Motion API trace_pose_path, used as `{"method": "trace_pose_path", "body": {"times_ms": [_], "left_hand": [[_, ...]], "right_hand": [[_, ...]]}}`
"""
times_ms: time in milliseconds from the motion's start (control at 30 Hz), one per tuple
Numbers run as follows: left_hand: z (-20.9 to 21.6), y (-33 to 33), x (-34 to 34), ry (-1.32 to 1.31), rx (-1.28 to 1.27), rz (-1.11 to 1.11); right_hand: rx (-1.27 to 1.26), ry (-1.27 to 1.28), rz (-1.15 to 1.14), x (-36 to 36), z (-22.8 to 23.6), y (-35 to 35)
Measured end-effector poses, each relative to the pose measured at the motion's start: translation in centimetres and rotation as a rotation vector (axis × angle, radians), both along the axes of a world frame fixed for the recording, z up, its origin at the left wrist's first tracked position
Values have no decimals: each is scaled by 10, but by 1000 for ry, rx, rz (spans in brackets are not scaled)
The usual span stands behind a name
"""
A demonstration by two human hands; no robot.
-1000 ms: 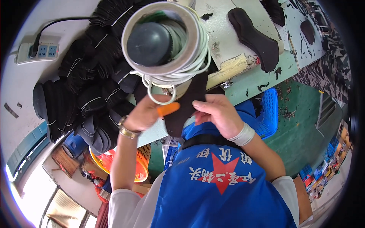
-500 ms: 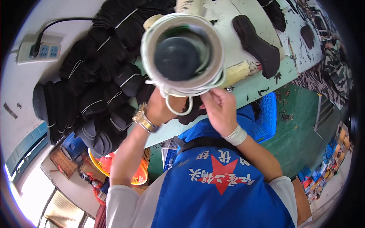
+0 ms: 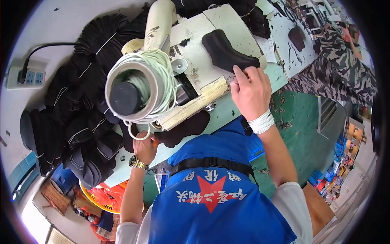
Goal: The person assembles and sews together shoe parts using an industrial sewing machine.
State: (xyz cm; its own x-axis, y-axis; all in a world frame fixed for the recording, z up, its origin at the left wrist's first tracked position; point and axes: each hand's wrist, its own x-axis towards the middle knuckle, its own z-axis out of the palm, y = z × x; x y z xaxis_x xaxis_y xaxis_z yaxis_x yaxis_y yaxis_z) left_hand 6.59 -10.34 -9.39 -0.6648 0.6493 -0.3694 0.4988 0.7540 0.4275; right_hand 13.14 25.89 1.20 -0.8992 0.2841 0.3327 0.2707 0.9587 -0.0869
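Note:
My left hand (image 3: 144, 149) is closed at the near edge of the table, next to a dark cut piece (image 3: 189, 129) lying below the machine. A bit of orange shows at its fingers, too small to name, and the white loop partly hides the fingertips. My right hand (image 3: 252, 90) reaches up to a stack of black, curved shoe-upper pieces (image 3: 223, 51). Its index fingertip touches the stack's near edge, with thumb and index apart. Between the hands stands a pale machine with a round cylinder (image 3: 156, 95) wound with whitish cord; a dark round part sits inside.
Tied bundles of black pieces (image 3: 77, 105) crowd the left side. A power strip (image 3: 30, 77) with a plugged cable is at the wall. A yellow basket (image 3: 95, 199) with orange contents sits low left. A person in camouflage clothing (image 3: 339, 67) is at the right.
My right hand has moved from below the cylinder up and right to the black stack. My left hand is now lower and further left. The whole view has shifted.

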Motion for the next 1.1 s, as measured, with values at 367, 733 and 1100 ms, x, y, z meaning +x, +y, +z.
{"method": "trace_pose_path", "body": {"times_ms": [367, 733, 1100], "left_hand": [[16, 1, 15, -31, 12, -15], [153, 72, -32, -882, 435, 378], [117, 88, -89, -1139, 255, 407]], "right_hand": [[-362, 129, 175, 8, 23, -53], [-1372, -180, 410, 11, 29, -97], [-1123, -247, 114, -29, -2, -84]]}}
